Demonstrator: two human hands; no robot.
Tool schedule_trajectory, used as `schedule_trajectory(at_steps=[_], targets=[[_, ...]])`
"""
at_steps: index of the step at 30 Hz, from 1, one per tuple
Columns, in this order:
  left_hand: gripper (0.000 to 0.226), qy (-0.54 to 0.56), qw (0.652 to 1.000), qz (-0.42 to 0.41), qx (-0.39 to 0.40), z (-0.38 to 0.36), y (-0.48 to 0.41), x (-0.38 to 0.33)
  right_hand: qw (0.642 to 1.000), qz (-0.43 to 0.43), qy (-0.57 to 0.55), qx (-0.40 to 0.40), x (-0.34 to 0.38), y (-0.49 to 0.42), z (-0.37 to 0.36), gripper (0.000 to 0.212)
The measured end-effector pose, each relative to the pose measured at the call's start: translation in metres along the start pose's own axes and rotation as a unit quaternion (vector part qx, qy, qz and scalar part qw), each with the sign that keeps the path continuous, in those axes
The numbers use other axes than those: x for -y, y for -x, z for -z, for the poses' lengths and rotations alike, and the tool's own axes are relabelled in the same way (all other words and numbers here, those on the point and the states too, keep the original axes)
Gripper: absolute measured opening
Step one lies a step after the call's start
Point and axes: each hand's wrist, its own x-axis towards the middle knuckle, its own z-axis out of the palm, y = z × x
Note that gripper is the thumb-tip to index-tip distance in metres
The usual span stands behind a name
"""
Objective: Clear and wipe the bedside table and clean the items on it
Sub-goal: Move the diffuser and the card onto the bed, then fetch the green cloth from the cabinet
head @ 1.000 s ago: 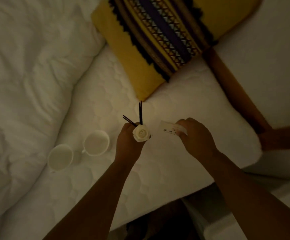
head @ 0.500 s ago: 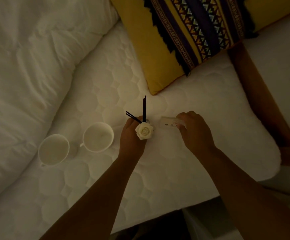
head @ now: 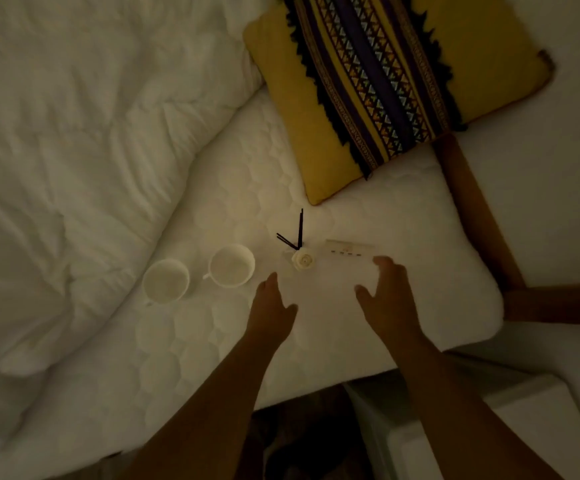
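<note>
A small diffuser bottle with a white rose [head: 303, 260] and thin black sticks stands on the white mattress [head: 403, 216]. Right of it lies a small white card or packet [head: 349, 249] with dark marks. Two white cups [head: 166, 280] [head: 232, 265] stand side by side to the left. My left hand [head: 272, 311] hovers just below the rose, fingers apart, holding nothing. My right hand [head: 389, 299] is spread below the card, its fingertips near the card's right end, also holding nothing.
A rumpled white duvet [head: 84, 161] covers the left side. A yellow cushion [head: 396, 81] with a patterned dark band lies at the top. A wooden bed frame [head: 479, 216] runs down the right. A white surface [head: 541, 427] shows at the lower right.
Both hands have let go: the rose diffuser and the card now rest on the mattress, and the hands have pulled back toward me with fingers spread.
</note>
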Motion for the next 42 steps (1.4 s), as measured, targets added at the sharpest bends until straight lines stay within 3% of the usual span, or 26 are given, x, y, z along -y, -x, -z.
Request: schedule_trajectory(at_steps=[3, 7, 10, 15, 19, 23, 28, 34, 38, 42], targets=[[0.075, 0.025, 1.0, -0.006, 0.008, 0.032, 0.057, 0.001, 0.994, -0.011, -0.011, 0.105, 0.032, 0.055, 0.014, 0.053], [0.071, 0.004, 0.998, -0.057, -0.002, 0.088, 0.124, 0.005, 0.983, 0.034, 0.021, 0.177, 0.08, 0.12, 0.027, 0.045], [0.063, -0.005, 0.997, -0.076, -0.033, 0.137, 0.174, 0.014, 0.973, 0.099, 0.048, 0.203, 0.12, 0.163, 0.028, 0.036], [0.062, -0.024, 0.993, -0.064, -0.098, 0.203, 0.265, 0.052, 0.928, 0.242, 0.128, 0.252, 0.181, 0.217, 0.009, 0.04], [0.064, -0.047, 0.985, 0.002, -0.166, 0.245, 0.335, 0.098, 0.867, 0.361, 0.17, 0.298, 0.235, 0.257, -0.024, 0.043], [0.06, 0.012, 0.964, 0.093, -0.25, 0.285, 0.416, 0.16, 0.788, 0.46, 0.223, 0.343, 0.3, 0.324, -0.069, 0.047], [0.056, 0.069, 0.91, 0.206, -0.352, 0.319, 0.522, 0.263, 0.688, 0.562, 0.265, 0.375, 0.381, 0.447, -0.146, 0.047], [0.053, 0.08, 0.857, 0.312, -0.401, 0.348, 0.633, 0.415, 0.565, 0.659, 0.296, 0.399, 0.453, 0.616, -0.268, 0.05], [0.052, 0.089, 0.834, 0.352, -0.416, 0.374, 0.699, 0.501, 0.526, 0.69, 0.303, 0.395, 0.493, 0.72, -0.332, 0.058], [0.051, 0.108, 0.804, 0.377, -0.447, 0.409, 0.759, 0.563, 0.489, 0.715, 0.287, 0.408, 0.537, 0.793, -0.377, 0.052]])
